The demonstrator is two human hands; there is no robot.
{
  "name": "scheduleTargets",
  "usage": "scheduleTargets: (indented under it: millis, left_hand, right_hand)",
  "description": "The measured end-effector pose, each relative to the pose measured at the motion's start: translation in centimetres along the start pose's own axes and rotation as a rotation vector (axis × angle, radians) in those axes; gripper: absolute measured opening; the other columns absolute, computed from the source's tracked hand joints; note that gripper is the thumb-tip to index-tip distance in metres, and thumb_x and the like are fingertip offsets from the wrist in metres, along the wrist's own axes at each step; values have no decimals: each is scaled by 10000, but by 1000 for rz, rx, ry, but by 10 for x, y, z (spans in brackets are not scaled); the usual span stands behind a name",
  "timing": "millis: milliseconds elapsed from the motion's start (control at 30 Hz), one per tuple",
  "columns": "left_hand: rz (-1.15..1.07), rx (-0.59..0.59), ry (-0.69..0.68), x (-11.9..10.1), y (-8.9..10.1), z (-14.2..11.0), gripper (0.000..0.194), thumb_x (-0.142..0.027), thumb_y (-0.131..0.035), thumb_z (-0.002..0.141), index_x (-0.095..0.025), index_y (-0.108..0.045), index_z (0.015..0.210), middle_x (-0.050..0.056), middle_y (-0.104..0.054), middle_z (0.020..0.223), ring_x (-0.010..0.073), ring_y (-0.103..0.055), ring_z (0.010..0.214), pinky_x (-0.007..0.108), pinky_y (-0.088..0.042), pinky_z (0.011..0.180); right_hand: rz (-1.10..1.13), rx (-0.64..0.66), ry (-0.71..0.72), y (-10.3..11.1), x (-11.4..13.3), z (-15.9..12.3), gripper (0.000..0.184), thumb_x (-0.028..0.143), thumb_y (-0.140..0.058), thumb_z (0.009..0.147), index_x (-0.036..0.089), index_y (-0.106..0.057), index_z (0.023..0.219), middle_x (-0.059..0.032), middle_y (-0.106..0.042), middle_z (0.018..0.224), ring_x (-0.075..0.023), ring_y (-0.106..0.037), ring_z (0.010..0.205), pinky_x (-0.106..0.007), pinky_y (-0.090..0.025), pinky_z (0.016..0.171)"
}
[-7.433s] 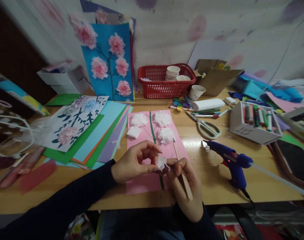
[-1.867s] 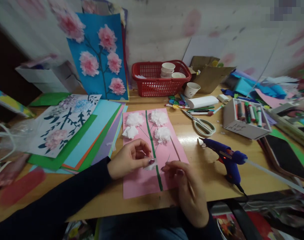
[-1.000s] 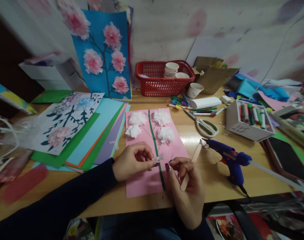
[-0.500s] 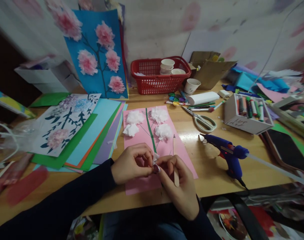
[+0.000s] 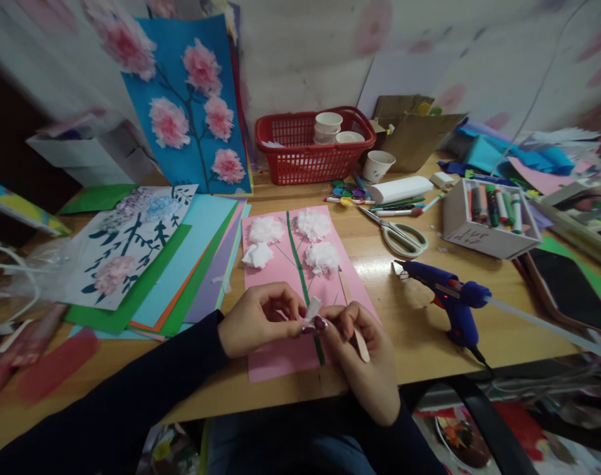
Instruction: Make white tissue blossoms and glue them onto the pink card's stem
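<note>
Between the fingertips of my left hand (image 5: pixel 265 320) and my right hand (image 5: pixel 362 356) is a small piece of white tissue paper (image 5: pixel 313 307), pinched from both sides. A wooden craft stick (image 5: pixel 361 346) also rests in my right hand, passing under its fingers. Both hands hover over the lower part of a pink paper sheet (image 5: pixel 275 363). On this sheet runs a green stem (image 5: pixel 296 254) with thin drawn branches. White tissue flowers (image 5: pixel 265 230) sit on both sides of the stem's upper part. My fingers hide some of the lower stem.
Right of the sheet lie a blue glue gun (image 5: pixel 443 290) and scissors (image 5: pixel 404 237). Behind stands a red basket (image 5: pixel 300 165) with paper cups. A marker box (image 5: pixel 483 227) and a phone (image 5: pixel 572 290) are at right. Coloured papers (image 5: pixel 181 264) and a blue flower picture (image 5: pixel 181 158) are at left.
The fingertips have shifted, and more of the white tissue piece shows between them. My right hand has turned slightly, tilting the craft stick. The camera view has moved a little.
</note>
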State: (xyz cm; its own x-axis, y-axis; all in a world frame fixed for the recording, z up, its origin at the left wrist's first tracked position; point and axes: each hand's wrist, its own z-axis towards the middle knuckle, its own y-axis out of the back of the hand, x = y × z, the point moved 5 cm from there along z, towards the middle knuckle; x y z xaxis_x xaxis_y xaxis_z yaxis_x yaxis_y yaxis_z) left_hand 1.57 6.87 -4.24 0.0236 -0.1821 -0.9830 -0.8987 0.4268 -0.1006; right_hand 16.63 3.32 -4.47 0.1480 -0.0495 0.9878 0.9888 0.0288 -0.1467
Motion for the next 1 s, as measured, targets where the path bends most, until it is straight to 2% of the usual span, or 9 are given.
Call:
scheduleTargets:
  millis: [167,500,633,733,800,900,1000]
  left_hand:
    - [77,-6,23,0,3,-1,234,-242,-784,689,-130,-661,854,22,-675,713,125,-641,636,234,-502,593]
    - [295,-147,-161,-12,7,-3,88,-221,-672,761,-139,-670,792,45,-705,780,147,-657,715,256,-541,665]
    - [268,-134,-205,-14,4,-5,138,-251,-690,765,-141,-650,837,54,-707,837,166,-678,783,281,-555,724]
    - [398,-118,-255,-17,0,-6,124,-212,-707,764,-140,-687,862,67,-726,858,180,-687,806,299,-547,757]
    - [501,-132,-336,-21,-2,-8,70,-179,-665,804,-147,-712,846,70,-739,843,181,-687,803,305,-532,763]
    - [527,-141,-426,-25,-3,-10,104,-158,-625,837,-161,-728,826,69,-751,838,182,-693,804,303,-528,765]
    - [489,-164,-388,-24,0,-10,90,-159,-634,820,-164,-721,802,62,-753,835,183,-695,800,297,-531,761]
  right_hand:
    - [64,-12,12,1,0,1,300,286,-695,832,219,-451,671,-44,-733,792,-152,-665,652,-290,-547,649]
    - [27,-48,11,2,-2,0,308,298,-705,823,221,-454,661,-48,-742,802,-165,-684,693,-309,-560,704]
    - [22,-51,24,2,-1,1,306,294,-694,832,219,-453,659,-41,-736,776,-156,-675,690,-287,-545,690]
    - [11,-46,25,1,-2,1,307,309,-691,834,220,-455,659,-42,-731,779,-163,-672,699,-297,-543,696]
    - [1,-43,23,0,-2,0,308,315,-696,828,221,-454,663,-38,-726,788,-165,-668,704,-302,-541,699]
    - [-10,-44,23,-1,-3,0,308,318,-697,826,220,-455,664,-30,-712,791,-158,-656,700,-295,-535,695]
    - [-57,-61,29,0,-3,-1,317,325,-688,830,218,-444,660,-41,-703,809,-160,-647,719,-293,-522,694]
